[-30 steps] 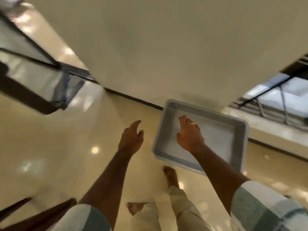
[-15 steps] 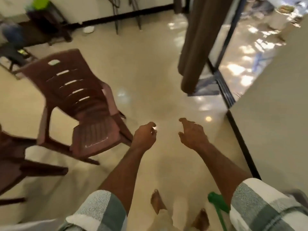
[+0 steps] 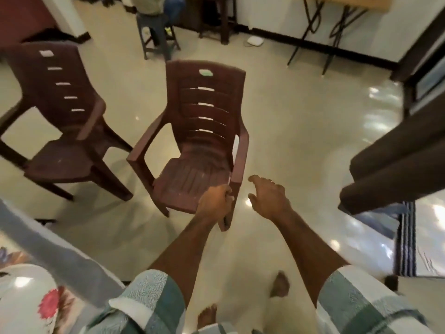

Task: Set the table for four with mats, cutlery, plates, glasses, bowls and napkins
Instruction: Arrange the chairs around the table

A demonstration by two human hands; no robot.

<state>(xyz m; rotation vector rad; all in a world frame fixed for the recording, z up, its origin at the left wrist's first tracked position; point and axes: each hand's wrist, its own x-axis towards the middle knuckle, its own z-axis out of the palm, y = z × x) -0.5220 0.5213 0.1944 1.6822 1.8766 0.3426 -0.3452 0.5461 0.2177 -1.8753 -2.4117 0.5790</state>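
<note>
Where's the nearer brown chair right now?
In the head view, the nearer brown chair stands mid-frame on the floor, just ahead of the left hand, with a second brown chair to its left.

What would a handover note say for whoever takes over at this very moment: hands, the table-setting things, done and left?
Left hand: fingers curled, nothing seen in it, in front of the nearer brown plastic armchair.
Right hand: open, empty, over the glossy cream floor.
Things: no mats, cutlery, plates, glasses, bowls or napkins in view. Only a corner of the floral-clothed table shows, bottom left.
Done: nothing can be confirmed.
Left: judge all four settings once the table is in view.
</note>
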